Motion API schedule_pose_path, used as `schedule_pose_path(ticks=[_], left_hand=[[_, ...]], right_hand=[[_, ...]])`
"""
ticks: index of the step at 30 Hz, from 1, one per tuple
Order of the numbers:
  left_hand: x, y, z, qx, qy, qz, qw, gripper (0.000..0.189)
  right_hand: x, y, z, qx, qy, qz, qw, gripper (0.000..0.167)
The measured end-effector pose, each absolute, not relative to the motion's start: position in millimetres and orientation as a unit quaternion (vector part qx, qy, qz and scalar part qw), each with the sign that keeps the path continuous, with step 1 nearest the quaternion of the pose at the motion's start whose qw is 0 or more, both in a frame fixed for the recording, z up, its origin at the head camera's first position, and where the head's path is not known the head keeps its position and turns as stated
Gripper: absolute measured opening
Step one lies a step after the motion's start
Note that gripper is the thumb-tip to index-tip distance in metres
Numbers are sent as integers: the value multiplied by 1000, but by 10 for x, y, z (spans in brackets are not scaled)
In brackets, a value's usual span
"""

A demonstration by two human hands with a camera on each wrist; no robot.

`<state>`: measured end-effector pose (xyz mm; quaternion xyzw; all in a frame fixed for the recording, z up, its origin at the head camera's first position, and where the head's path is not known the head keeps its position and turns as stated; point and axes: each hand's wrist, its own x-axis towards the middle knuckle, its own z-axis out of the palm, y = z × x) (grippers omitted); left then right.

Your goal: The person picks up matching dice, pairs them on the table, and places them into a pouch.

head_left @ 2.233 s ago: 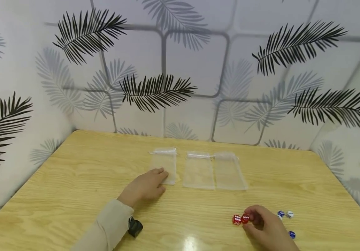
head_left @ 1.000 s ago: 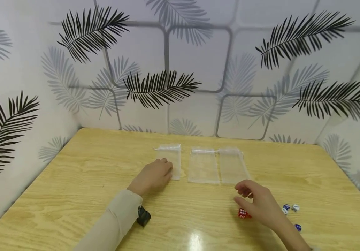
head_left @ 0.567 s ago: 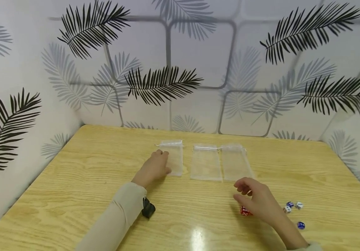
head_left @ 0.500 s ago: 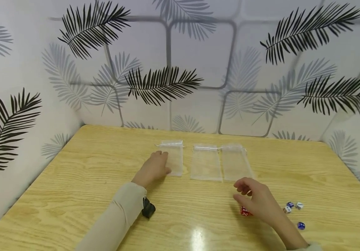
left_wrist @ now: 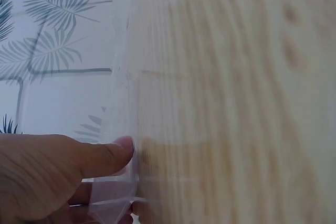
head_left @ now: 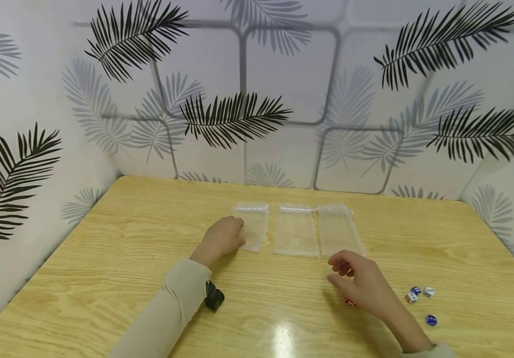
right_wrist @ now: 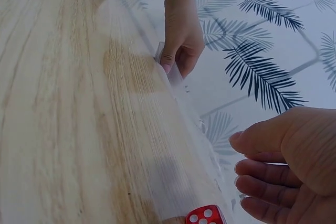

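Observation:
Three sheer white drawstring bags lie in a row in the head view. My left hand (head_left: pixel 222 237) pinches the left bag (head_left: pixel 257 226) by its near left side. In the left wrist view the thumb is on top of the sheer fabric (left_wrist: pixel 110 198), with fingers beneath it. The right wrist view shows that corner raised off the table. My right hand (head_left: pixel 364 283) hovers with loosely bent fingers and holds nothing, just in front of the right bag (head_left: pixel 339 231). Below it a red die (head_left: pixel 350 302) peeks out, largely hidden by the hand.
Between the other two lies the middle bag (head_left: pixel 296 231). To the right of my right hand are a white die (head_left: pixel 411 297), a second white die (head_left: pixel 429 292), a blue die (head_left: pixel 415 290) and another blue die (head_left: pixel 431 320). A patterned wall (head_left: pixel 279 159) borders the wooden table (head_left: pixel 149 214).
My right hand has let go of the red dice and risen above them. My left hand has taken hold of the left bag, which has tilted and shifted slightly right.

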<state>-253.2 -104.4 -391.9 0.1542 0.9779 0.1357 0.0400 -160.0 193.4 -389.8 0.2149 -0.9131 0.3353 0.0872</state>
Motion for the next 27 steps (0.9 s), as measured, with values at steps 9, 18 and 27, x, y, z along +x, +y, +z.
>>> schedule_pose_path(ticks=[9,18,27], left_hand=[[-2529,-1031,-3971,158,976,148,-28,30],[-2401,-960,-3921,190,961,168,-111,38],[-2175,-863,-3861,221,947,165,-167,13]], right_hand=[[-1591,1920,-3900,210,-913,341,80,17],[-1593,1865,-3904,212,-906,355,88,18],[-1603,1780,-3873,173,-888,420,69,21]])
